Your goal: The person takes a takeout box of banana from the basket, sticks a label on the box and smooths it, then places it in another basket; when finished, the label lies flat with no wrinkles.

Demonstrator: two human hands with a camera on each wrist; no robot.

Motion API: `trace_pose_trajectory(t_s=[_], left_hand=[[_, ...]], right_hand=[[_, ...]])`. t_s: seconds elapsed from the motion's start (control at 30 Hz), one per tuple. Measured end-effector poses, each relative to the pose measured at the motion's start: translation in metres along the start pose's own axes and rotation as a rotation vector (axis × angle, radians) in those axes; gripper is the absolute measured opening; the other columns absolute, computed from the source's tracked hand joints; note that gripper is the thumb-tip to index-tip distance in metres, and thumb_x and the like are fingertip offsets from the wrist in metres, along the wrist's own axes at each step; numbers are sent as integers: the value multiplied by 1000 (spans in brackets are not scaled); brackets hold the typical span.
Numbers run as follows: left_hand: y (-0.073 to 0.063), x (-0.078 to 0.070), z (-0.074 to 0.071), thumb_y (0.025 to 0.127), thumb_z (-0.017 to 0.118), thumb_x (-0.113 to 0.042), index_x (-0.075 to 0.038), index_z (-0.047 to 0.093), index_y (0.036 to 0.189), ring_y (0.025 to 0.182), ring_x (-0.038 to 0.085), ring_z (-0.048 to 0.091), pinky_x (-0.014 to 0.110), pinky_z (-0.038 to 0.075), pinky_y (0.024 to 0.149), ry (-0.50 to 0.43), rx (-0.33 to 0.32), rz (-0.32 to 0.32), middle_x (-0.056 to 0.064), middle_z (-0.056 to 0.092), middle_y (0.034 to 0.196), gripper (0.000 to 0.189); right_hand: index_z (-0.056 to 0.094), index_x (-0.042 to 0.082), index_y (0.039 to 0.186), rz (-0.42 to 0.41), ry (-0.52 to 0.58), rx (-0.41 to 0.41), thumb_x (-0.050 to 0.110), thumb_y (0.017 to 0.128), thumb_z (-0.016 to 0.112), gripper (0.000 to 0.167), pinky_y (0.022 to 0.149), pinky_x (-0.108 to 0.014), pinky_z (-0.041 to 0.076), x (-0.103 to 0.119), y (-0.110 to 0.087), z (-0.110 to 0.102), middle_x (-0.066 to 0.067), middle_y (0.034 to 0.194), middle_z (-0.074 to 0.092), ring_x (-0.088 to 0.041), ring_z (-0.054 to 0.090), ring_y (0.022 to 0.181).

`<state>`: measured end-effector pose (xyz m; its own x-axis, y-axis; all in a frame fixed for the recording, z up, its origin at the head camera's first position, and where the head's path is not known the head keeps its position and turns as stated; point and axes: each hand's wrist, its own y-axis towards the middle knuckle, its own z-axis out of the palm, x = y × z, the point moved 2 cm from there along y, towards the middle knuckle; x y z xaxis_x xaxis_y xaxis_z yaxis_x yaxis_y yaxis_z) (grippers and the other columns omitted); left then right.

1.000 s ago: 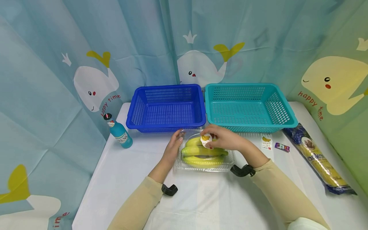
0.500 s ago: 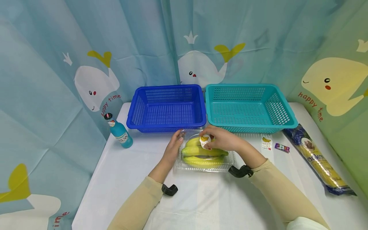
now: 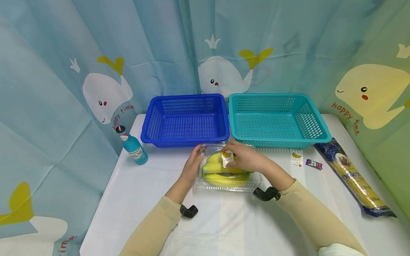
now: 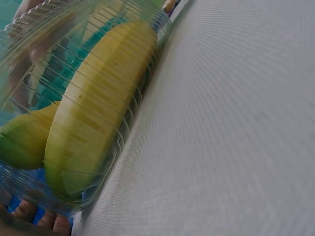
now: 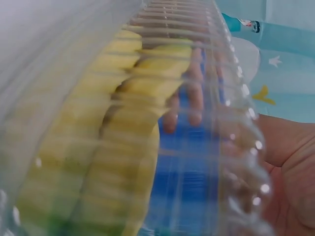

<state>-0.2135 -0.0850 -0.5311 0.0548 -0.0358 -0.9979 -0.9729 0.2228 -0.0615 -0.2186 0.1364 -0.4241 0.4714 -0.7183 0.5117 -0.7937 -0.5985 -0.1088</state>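
My left hand (image 3: 191,166) holds the left edge of the clear box (image 3: 229,189), just below the frame's centre; my right hand (image 3: 246,156) pinches a label (image 3: 227,160) over the bananas (image 3: 221,177). Thin, slippery plastic, I'd guess: grip the rim, and the flimsy label by its edges.

Yellow bananas (image 3: 217,168), greenish in places, show through a clear ribbed box (image 3: 229,188); the left label (image 3: 227,160) is white with a yellow banana print. The left basket (image 3: 190,124) is deep blue, the right basket (image 3: 266,124) turquoise, the left bottle (image 3: 132,145) teal, the sleeves (image 3: 157,225) beige, the curtain (image 3: 160,46) pale blue with white whales (image 3: 221,73).
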Motion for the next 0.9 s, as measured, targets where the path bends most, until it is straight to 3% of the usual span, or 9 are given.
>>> trace_pose_trajectory(t_s=[0.27, 0.47, 0.9], left_hand=[[-2, 2, 1, 104, 42, -43, -28, 32, 154, 151, 25, 25, 48, 16, 125, 11, -35, 21, 3, 34, 160, 53], [-2, 2, 2, 103, 44, -42, -26, 33, 153, 151, 26, 26, 49, 16, 125, -12, -31, 40, 5, 35, 160, 54], [-3, 2, 2, 104, 43, -42, -25, 32, 154, 152, 25, 23, 47, 13, 125, -17, -21, 33, 5, 33, 161, 54]], right_hand=[[60, 11, 130, 1, -35, -12, 26, 85, 79, 52, 85, -39, 54, 3, 0, 2, -7, 127, 57, -20, 60, 97], [61, 10, 130, -18, -37, -19, 26, 85, 79, 51, 90, -42, 54, 3, 0, 3, -7, 125, 57, -23, 60, 106], [61, 11, 132, -42, -26, -15, 26, 90, 73, 46, 83, -36, 53, 0, -2, 3, -5, 126, 54, -18, 59, 97]])
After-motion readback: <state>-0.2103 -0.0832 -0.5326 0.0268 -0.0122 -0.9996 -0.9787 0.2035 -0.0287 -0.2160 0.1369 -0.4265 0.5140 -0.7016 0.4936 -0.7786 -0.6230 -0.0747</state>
